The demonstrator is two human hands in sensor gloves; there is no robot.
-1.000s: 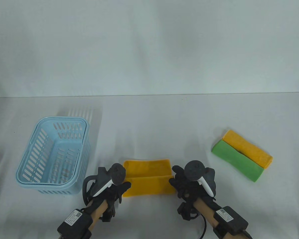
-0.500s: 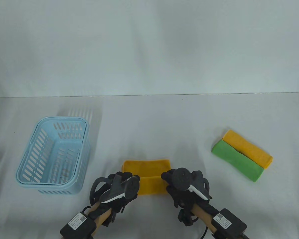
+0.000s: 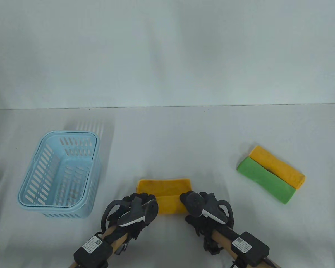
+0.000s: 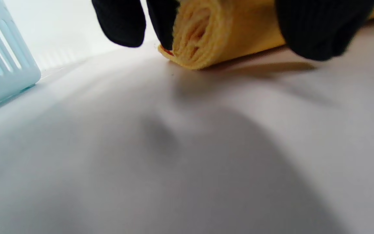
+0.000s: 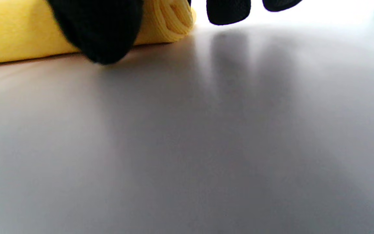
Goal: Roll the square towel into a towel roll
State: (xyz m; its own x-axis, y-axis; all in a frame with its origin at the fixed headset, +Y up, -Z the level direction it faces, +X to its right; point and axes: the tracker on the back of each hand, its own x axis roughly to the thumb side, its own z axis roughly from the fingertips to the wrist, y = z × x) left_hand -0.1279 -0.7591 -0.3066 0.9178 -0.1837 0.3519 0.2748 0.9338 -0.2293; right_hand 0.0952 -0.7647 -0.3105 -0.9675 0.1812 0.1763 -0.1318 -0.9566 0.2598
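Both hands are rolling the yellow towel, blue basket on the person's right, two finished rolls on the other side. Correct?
One slip: in the table view the blue basket is on the person's left, the finished rolls on the right. Both hands do roll the yellow towel.

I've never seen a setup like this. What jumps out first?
Two gloved hands, left hand and right hand, grip the ends of a half-rolled yellow towel at the table's near edge. A pale blue basket sits to the left; a green towel roll and a yellow towel roll lie right.
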